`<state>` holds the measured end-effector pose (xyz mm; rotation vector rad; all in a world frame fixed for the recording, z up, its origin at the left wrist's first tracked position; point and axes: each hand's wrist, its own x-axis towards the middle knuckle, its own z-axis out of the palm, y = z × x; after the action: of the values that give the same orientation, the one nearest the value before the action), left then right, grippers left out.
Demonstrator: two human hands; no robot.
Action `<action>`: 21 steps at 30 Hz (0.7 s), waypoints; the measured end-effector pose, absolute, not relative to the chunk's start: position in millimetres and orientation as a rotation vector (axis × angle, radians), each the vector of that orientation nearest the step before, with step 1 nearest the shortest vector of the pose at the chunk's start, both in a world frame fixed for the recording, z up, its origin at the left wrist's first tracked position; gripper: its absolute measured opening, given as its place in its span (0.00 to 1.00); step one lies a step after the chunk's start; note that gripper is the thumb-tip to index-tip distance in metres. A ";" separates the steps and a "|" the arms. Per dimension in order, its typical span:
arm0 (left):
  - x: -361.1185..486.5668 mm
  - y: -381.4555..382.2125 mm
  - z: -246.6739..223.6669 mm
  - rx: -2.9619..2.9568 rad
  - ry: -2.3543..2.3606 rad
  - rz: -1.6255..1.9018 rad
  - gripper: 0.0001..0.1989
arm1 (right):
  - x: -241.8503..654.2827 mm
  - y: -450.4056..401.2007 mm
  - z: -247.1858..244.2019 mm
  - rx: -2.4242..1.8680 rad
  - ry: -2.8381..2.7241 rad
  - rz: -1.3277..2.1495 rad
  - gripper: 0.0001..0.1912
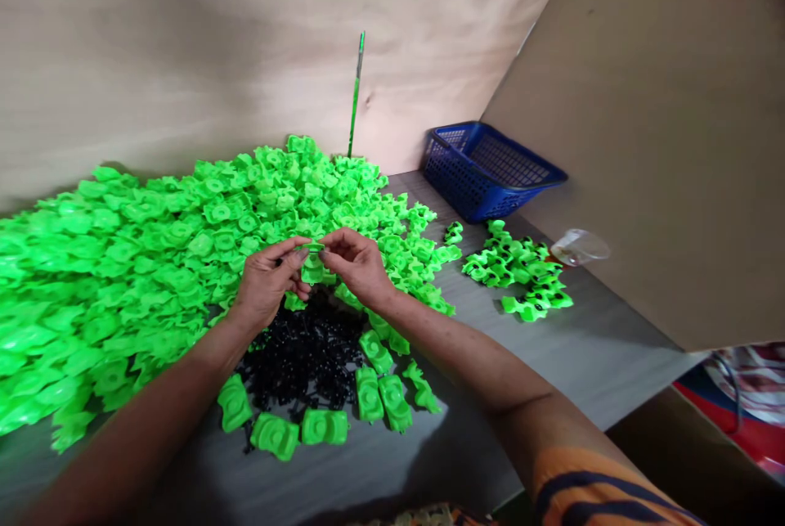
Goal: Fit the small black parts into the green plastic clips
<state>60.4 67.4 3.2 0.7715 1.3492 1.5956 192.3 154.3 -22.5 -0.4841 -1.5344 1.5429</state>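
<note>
Green plastic piece [311, 271], held above the grey table [613, 325] at the clock's centre; its long axis runs roughly 12 to 6 o'clock, a small nub at the 6 o'clock end. The left hand [262, 279] reaches from 7 o'clock, thumb and forefinger pinched on one side of it, other fingers curled below. The right hand [361, 266] reaches from 4 o'clock, an orange sleeve [582, 481] on its arm, thumb and bent forefinger pinching the opposite side. Nearest, loose green pieces [324, 427] lie in an arc from 7 to 5 o'clock, around a pile of black parts [303, 350] at 6. A large green heap [159, 256] spreads from 8 to 1. At 3 sits a cluster of green-and-black pieces [512, 268], a clear plastic container [582, 246] just beside. Farther, at 2, stands a blue basket [484, 195]; between 12 and 1, a thin rod [356, 96] stands nearly upright before the pale wall [214, 43].
</note>
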 end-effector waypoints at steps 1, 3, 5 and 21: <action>60.9 67.7 3.9 0.750 1.342 1.592 0.34 | 192.1 155.5 -23.1 -0.490 -1.533 1.556 0.20; 62.5 68.2 6.3 0.715 1.326 1.592 0.38 | 192.0 158.1 -23.9 -0.509 -1.521 1.580 0.20; 64.4 68.5 8.8 0.692 1.318 1.594 0.42 | 192.0 160.0 -23.8 -0.529 -1.505 1.585 0.20; 55.4 70.7 4.8 0.605 1.227 1.439 0.26 | 198.5 160.4 -12.7 -0.451 -1.642 1.501 0.20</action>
<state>55.4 70.7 4.8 0.6054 1.2267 1.4386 198.5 160.4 -12.7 -0.4510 -1.6419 1.5014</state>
